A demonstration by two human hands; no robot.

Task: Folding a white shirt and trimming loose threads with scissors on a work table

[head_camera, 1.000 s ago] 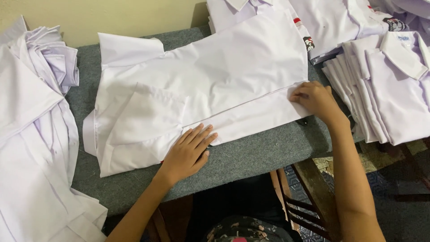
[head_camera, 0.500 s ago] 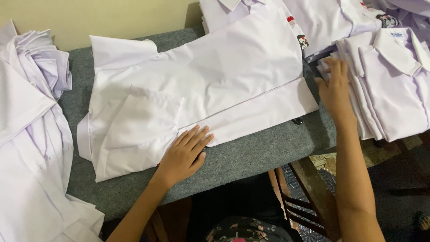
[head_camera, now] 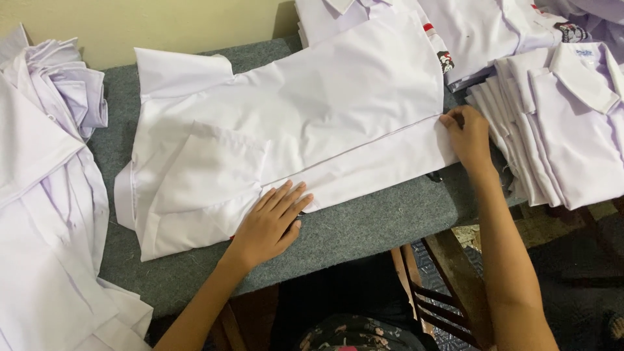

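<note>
A white shirt (head_camera: 312, 123) lies spread flat on a grey felt-covered table (head_camera: 364, 227), collar end to the left, with a short sleeve folded over its left part. My left hand (head_camera: 270, 224) rests palm down, fingers apart, on the shirt's near folded edge. My right hand (head_camera: 467, 133) pinches the shirt's right hem edge between thumb and fingers.
A stack of folded white shirts (head_camera: 565, 123) sits at the right. More white shirts with small badges (head_camera: 468, 32) lie at the back. A loose heap of white shirts (head_camera: 45, 195) fills the left. A wooden chair frame (head_camera: 442, 286) stands below the table edge.
My right hand went from the shirt's edge to the folded stack at the right, then came back to the shirt's right hem. My left hand stayed pressed on the shirt.
</note>
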